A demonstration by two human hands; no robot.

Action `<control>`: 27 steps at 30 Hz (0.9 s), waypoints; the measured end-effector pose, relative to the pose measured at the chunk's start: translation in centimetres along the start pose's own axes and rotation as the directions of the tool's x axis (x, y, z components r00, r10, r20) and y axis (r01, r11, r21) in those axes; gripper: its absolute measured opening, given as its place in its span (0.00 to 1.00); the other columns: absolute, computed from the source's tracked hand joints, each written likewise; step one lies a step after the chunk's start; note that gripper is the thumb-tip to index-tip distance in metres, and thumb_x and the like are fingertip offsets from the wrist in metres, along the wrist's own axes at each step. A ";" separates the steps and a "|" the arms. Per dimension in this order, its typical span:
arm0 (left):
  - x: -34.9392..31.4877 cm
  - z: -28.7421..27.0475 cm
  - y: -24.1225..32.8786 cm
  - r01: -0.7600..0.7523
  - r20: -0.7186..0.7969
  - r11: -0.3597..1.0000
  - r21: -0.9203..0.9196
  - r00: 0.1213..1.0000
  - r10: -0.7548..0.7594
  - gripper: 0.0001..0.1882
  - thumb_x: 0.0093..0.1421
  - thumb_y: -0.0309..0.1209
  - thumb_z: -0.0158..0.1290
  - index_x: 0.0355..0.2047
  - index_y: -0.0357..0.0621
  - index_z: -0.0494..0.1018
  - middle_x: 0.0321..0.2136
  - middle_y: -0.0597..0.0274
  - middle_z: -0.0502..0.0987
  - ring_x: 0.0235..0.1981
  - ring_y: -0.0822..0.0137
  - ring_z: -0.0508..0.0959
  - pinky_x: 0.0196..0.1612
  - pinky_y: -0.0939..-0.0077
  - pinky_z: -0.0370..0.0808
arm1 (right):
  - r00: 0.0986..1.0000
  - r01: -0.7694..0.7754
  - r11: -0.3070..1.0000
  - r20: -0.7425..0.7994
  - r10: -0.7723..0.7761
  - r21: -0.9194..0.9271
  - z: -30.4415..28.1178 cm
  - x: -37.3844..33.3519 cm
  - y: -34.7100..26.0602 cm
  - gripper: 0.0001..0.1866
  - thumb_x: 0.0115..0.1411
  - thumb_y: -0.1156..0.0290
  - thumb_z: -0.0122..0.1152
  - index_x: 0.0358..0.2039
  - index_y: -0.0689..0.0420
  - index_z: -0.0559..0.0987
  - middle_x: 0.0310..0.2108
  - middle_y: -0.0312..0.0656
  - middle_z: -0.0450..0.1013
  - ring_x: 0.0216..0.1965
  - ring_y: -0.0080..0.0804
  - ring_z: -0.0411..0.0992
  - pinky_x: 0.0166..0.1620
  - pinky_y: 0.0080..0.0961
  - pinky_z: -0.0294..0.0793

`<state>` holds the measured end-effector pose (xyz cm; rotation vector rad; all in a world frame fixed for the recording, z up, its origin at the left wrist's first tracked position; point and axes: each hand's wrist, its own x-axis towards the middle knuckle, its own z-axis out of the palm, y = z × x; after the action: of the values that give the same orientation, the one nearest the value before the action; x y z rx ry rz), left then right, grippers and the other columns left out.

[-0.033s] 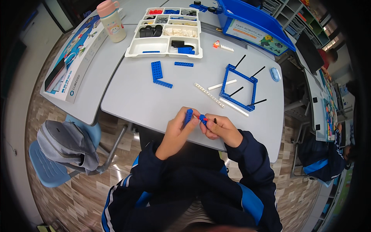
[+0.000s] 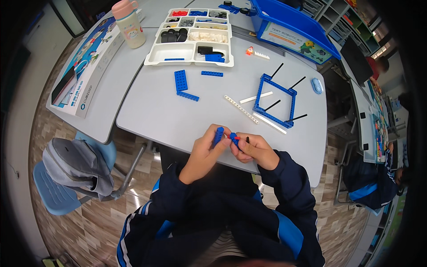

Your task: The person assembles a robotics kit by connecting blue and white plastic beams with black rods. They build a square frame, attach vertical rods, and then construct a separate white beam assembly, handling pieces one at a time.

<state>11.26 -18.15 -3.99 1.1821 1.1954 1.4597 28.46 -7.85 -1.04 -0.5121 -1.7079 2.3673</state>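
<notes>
At the table's near edge, my left hand grips a short blue studded beam that stands up between thumb and fingers. My right hand pinches a small blue and red building piece, right beside the left fingertips. A short black rod sticks out by my right thumb. The fingers partly hide how these parts join. Beyond my right hand lies a square blue beam frame with several black rods standing from it. White beams lie to its left.
A white sorting tray full of parts stands at the back. Loose blue pieces lie before it. A blue bin, a small figure and a light blue oval object are farther right. A bottle stands at left.
The blue beam in my left hand has tilted and shifted slightly right. The red part between my fingertips shows less gap toward the right-hand piece. The things on the table stay put.
</notes>
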 end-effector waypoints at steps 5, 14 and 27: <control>-0.8 -0.4 0.7 -0.154 0.072 0.962 0.224 0.987 0.141 0.10 0.68 0.32 0.50 0.44 0.38 0.68 0.26 0.57 0.74 0.26 0.66 0.74 0.33 0.74 0.70 | 0.976 -0.118 0.898 0.216 0.026 0.424 0.7 -0.4 0.4 0.19 0.73 0.54 0.43 0.30 0.55 0.68 0.17 0.24 0.53 0.18 0.14 0.48 0.23 0.17 0.46; -0.9 2.3 0.9 -0.354 -0.187 0.935 0.001 0.919 0.348 0.11 0.69 0.34 0.46 0.34 0.38 0.66 0.20 0.65 0.69 0.20 0.78 0.62 0.27 0.78 0.61 | 0.966 0.070 0.563 0.084 -0.244 0.823 4.5 -2.0 -0.4 0.19 0.73 0.56 0.43 0.26 0.52 0.66 0.13 0.24 0.52 0.14 0.15 0.47 0.20 0.18 0.45; 0.0 0.2 0.0 -0.165 -0.123 0.984 -0.060 0.980 0.157 0.07 0.70 0.30 0.46 0.36 0.39 0.64 0.23 0.70 0.64 0.24 0.80 0.60 0.28 0.83 0.59 | 0.990 0.103 0.985 -0.110 -0.088 0.142 1.8 -2.1 -3.1 0.21 0.73 0.57 0.44 0.30 0.61 0.72 0.15 0.28 0.58 0.17 0.17 0.53 0.24 0.18 0.53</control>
<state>11.49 -18.15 -3.96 1.1811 1.1388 1.7000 29.59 -9.12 2.71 -0.5069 -1.4671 2.3330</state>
